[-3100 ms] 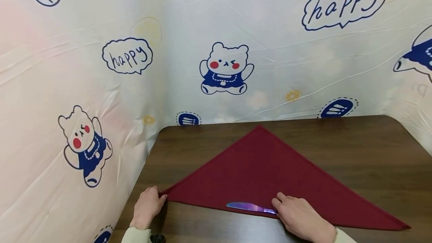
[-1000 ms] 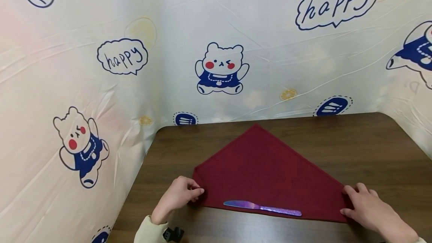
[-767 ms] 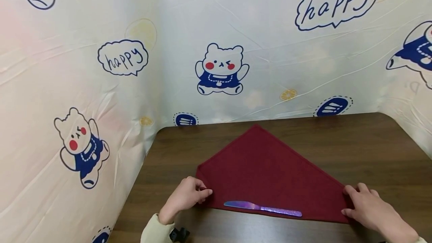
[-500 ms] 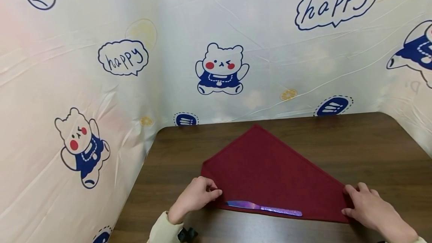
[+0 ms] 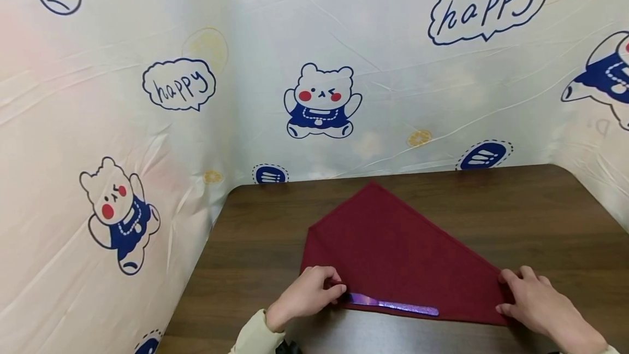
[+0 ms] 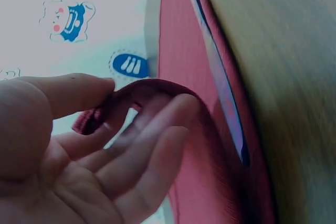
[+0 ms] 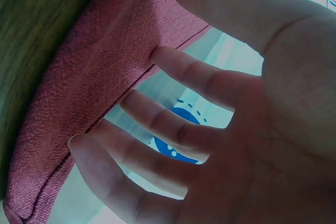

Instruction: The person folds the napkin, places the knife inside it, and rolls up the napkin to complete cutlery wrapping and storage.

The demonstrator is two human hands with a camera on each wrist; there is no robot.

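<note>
Purple knife (image 5: 398,307) lies sideways along our red cloth's (image 5: 398,250) near edge, blade against our nearer left hand (image 5: 308,291), which pinches a turned-over end; our right hand (image 5: 545,305), loosely spread, touches cloth; its peak points away.

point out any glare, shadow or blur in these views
Head view: soft glare on the table near the knife, dark shadow by the right hand; left wrist view: fingers of the left hand blurred; right wrist view: backdrop bright, palm shaded, cloth weave clear.
</note>
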